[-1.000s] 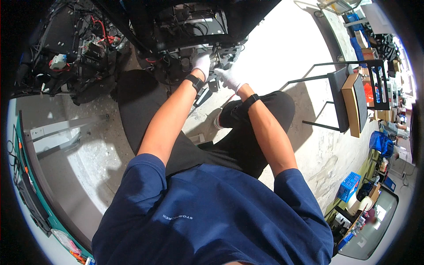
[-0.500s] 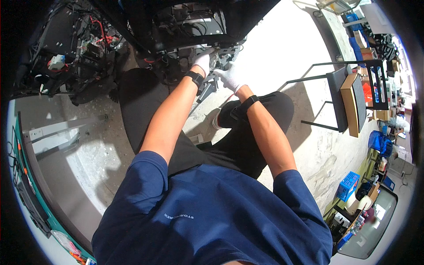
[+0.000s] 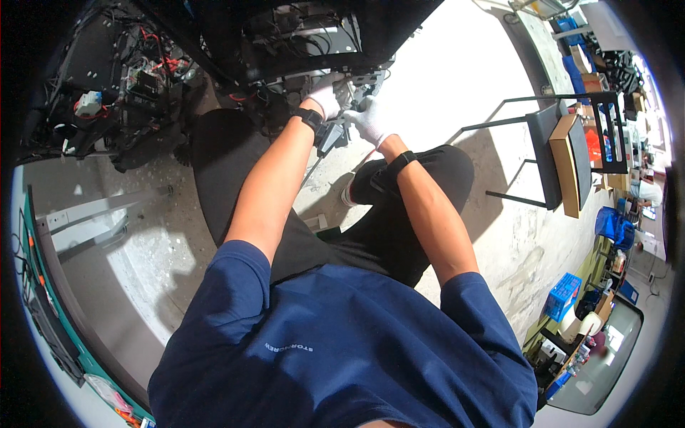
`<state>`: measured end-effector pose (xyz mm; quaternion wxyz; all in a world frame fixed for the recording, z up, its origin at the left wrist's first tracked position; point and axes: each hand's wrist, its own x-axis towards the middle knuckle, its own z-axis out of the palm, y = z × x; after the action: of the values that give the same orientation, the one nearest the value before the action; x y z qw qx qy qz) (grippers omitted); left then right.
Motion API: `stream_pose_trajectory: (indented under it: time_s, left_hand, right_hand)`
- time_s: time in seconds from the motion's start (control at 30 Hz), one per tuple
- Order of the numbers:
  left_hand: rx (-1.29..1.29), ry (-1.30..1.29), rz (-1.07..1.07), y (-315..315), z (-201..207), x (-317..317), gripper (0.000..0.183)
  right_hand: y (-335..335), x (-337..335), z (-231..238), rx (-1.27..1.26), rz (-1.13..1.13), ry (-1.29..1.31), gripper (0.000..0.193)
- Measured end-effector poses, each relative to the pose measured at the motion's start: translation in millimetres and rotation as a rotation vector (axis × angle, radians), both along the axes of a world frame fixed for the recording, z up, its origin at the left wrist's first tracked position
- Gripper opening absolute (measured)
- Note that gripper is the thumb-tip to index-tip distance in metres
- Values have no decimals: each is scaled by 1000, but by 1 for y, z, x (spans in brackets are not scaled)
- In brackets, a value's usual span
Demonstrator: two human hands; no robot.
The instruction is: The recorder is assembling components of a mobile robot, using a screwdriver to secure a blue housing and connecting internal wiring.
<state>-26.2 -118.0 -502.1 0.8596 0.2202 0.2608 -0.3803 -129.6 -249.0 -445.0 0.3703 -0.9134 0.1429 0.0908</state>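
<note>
Got a black machine here, with gloved left hand and right hand close together at its near edge. Grey bracket right there too. Honestly can't tell fingers wide, narrow or gripping.

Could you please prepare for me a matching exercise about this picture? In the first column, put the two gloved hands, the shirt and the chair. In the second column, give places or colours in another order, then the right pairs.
Column 1
1. Left hand
2. Right hand
3. Shirt
4. Chair

Column 2
A. Dark blue
B. White-gloved, farther right of the two
C. Black, in the picture's right part
D. White-gloved, farther left of the two

Right pairs: 1-D, 2-B, 3-A, 4-C
</note>
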Motion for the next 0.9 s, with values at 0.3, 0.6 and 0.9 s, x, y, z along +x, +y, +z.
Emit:
stream_pose_trajectory:
  time_s: [0.3, 0.6, 0.9]
  left_hand:
    - [-9, -47, 118, -10, -6, -5, 16]
    - [-49, -8, 125, -11, -6, -1, 20]
    - [-63, 12, 47, -8, -6, 2, 20]
  right_hand:
    - [1, 3, -9, 16, -7, -28, 51]
    - [4, 1, 7, 31, 4, -14, 53]
    - [2, 2, 0, 74, 76, -69, 39]
